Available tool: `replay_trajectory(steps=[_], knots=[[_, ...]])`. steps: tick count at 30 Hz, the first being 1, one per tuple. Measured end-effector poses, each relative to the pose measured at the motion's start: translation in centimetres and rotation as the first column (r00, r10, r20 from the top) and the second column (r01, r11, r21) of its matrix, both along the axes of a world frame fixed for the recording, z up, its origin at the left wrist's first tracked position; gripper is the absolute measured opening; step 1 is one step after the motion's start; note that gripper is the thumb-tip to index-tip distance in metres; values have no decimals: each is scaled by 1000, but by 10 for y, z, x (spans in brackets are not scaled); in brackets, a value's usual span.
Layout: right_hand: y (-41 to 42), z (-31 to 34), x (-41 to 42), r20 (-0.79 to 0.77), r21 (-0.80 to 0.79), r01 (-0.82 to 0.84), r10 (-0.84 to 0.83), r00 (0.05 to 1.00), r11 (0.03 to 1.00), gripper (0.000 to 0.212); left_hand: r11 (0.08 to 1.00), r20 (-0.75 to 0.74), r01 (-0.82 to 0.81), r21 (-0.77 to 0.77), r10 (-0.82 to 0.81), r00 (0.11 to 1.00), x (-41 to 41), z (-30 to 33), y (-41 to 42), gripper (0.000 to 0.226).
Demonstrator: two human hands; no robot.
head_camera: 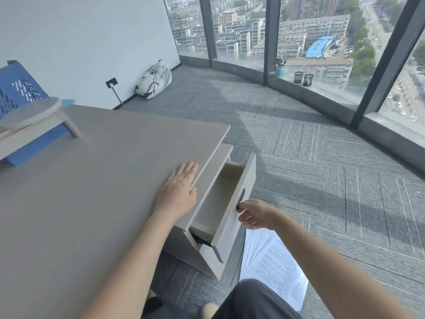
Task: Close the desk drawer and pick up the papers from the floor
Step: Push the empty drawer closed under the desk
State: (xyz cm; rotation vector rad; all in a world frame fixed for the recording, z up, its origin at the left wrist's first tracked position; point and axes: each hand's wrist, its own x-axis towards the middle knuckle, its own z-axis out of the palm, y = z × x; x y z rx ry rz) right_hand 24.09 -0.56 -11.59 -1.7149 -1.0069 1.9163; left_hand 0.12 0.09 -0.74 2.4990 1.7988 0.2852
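The grey desk [92, 180] has its top drawer [239, 203] pulled out and the inside looks empty. My left hand [178, 192] lies flat, fingers apart, on the desk top right by the edge above the drawer. My right hand [255, 214] is at the drawer's front panel, fingertips touching the dark handle [240, 200], fingers loosely curled and holding nothing. Several printed white papers [273, 263] lie fanned on the grey carpet below my right forearm, beside the drawer unit.
A blue crate [16, 93] and a small grey stand [32, 113] sit at the desk's far left. A white bag [155, 79] leans on the wall. Two mesh cups [303, 78] and a potted plant [280, 66] stand on the window ledge. My knee [253, 300] is near the papers.
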Motion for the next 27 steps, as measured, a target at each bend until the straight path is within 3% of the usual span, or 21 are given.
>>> replay_trajectory(steps=[8, 27], knots=[[23, -6, -34, -3, 25, -13, 13, 1000, 1000, 28, 1000, 8, -3, 16, 3, 1000, 1, 3, -3, 67], [46, -10, -81, -80, 24, 42, -40, 996, 999, 34, 1000, 2, 3, 29, -3, 1000, 1, 4, -4, 66]])
